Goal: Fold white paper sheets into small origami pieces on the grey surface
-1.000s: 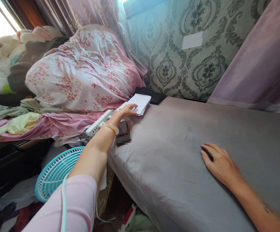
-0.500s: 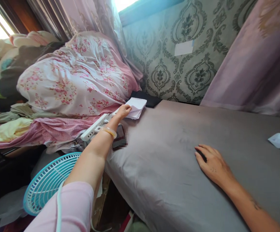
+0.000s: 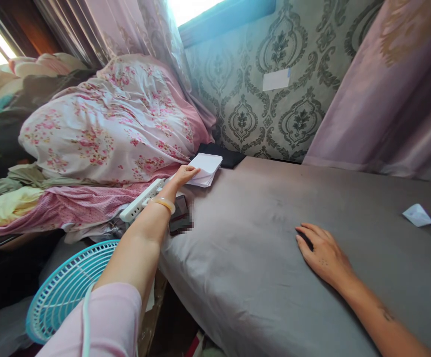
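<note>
My left hand (image 3: 186, 174), a pale bangle (image 3: 166, 204) on its wrist, reaches far forward to a stack of white paper (image 3: 207, 162). Its fingers are closed in a pinch on a sheet at the near left edge of the stack. The paper lies on the grey sheet-covered surface (image 3: 260, 238), partly over a flat black item (image 3: 228, 156). My right hand (image 3: 323, 252) rests palm down on the grey cover, fingers apart and holding nothing. A folded white paper piece (image 3: 418, 215) lies beyond it, at the right edge.
Beside my left forearm lie a dark phone-like item (image 3: 181, 213), partly blurred, and a white power strip (image 3: 137, 206). A blue fan (image 3: 70, 292) stands below that arm. Floral bedding (image 3: 104, 124) is heaped at left. A pink curtain (image 3: 371, 99) hangs at right.
The lifted edge of the top sheet now lies flatter, and my left hand sits slightly lower on the stack. My right hand stays on the cover. The view has shifted a little.
</note>
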Available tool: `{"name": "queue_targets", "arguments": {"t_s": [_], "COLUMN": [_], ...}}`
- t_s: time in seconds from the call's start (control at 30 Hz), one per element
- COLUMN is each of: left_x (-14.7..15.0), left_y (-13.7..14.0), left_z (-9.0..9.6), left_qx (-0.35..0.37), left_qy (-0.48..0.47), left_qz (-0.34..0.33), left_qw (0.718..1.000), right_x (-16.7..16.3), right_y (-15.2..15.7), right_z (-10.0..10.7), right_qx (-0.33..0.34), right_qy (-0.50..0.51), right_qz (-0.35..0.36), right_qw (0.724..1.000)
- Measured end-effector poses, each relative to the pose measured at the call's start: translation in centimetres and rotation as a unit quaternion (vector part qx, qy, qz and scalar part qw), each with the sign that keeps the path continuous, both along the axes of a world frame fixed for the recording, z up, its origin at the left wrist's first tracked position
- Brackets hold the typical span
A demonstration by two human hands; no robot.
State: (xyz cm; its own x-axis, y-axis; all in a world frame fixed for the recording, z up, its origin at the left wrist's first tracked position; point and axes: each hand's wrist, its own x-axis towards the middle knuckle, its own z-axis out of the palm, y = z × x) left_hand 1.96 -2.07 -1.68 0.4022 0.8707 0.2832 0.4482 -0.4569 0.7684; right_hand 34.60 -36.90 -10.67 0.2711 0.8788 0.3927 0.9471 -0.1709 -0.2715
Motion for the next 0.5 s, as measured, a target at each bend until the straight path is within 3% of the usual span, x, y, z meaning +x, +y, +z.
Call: {"name": "queue_targets", "arguments": {"t_s": [0.27,0.5], "left_x": [0.1,3.3], "left_y": [-0.9,-3.8], "left_z": [0.3,0.8], "left_qx": [0.014,0.123], "left_qy": [0.033,0.010], "left_qz": [-0.023,0.033], "left_qw": [0.999,0.992], "right_x": [0.1,0.0], "right_y": [0.0,0.0], "right_z": [-0.1,-0.1], "right_qx": [0.009,0.014], "right_qy": [0.001,0.004], "right_qz": [0.010,0.010], "right_qw": [1.000,1.000]}}
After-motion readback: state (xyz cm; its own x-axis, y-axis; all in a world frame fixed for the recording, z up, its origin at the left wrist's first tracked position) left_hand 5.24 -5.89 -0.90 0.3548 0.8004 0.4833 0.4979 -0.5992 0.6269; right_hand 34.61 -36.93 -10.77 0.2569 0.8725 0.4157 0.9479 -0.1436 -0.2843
